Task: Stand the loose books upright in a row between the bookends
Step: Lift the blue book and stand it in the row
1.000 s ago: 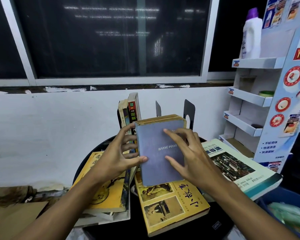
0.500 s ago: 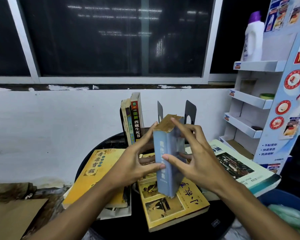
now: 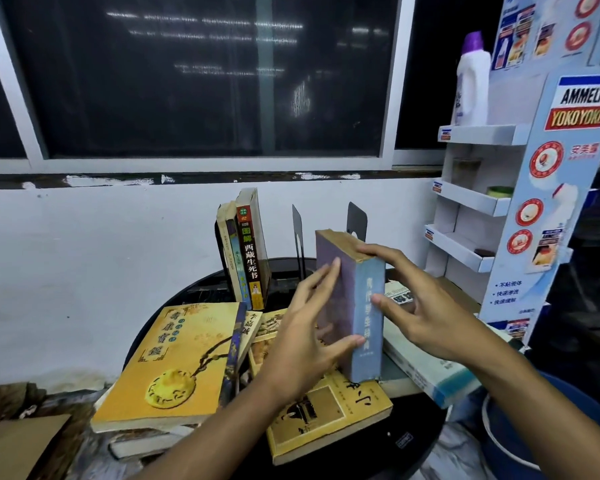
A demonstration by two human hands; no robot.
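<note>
A dark window [image 3: 205, 81] spans the wall far beyond the fingertips. A cardboard display stand [image 3: 541, 202] rises to the right of the right hand's fingers. The round black table [image 3: 413, 441] spreads beneath both hands. On it, a yellow book [image 3: 174, 362] lies flat to the left of the left hand's fingers, a tan book [image 3: 329, 414] lies below both palms, and a white book [image 3: 426, 372] lies under the right hand.

The thick blue book [image 3: 368, 317] stands upright between the hands, spine toward the camera; whether its bottom touches the tan book cannot be told. The left hand [image 3: 302, 337] holds it with fingers flat on the left cover and thumb across the lower spine. The right hand [image 3: 426, 313] grips it with a finger over the top edge and thumb on the spine.

Beyond the left fingertips, the standing books [image 3: 250, 251] lean together. Two bookends [image 3: 298, 233] rise just behind the blue book. A white bottle [image 3: 471, 81] sits high above the right fingers.
</note>
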